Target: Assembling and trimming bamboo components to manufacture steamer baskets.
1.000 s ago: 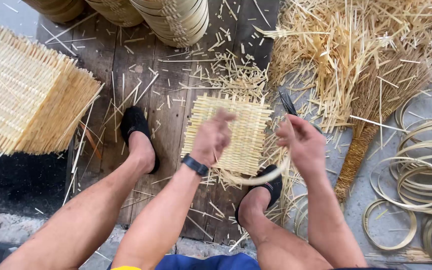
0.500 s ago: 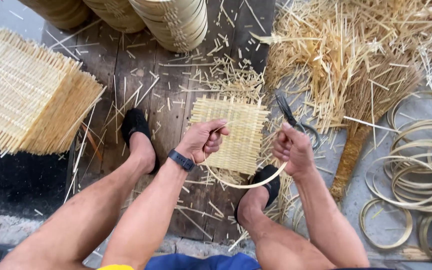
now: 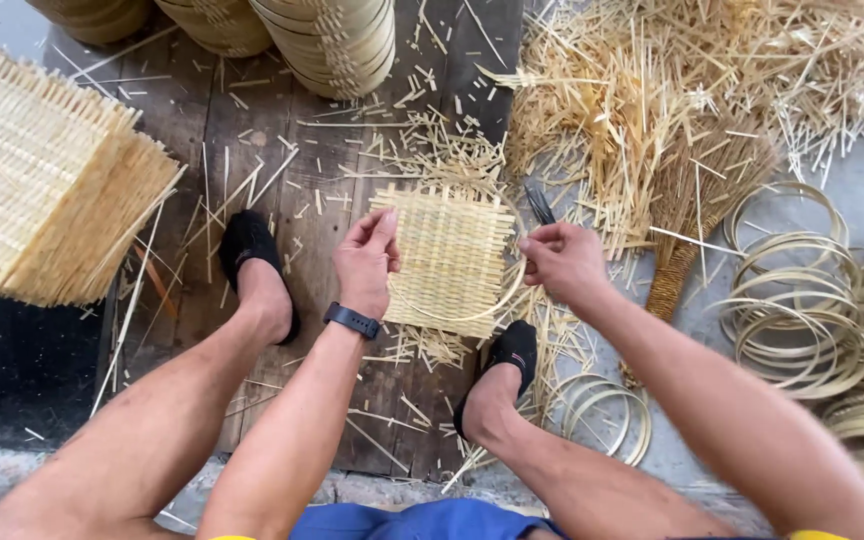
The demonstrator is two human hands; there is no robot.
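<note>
While the left hand (image 3: 367,258) is pinching the woven mat (image 3: 449,255) at 9 o'clock and the right hand (image 3: 562,262) is gripping the bamboo hoop (image 3: 472,312) at 3, I'd be keeping that ring centred, honestly.

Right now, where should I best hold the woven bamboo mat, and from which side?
Probably the mat by its two side edges, one from each side: it is flat and thin, loose strip ends stick out there, and the left hand and right hand already flank it.
</note>
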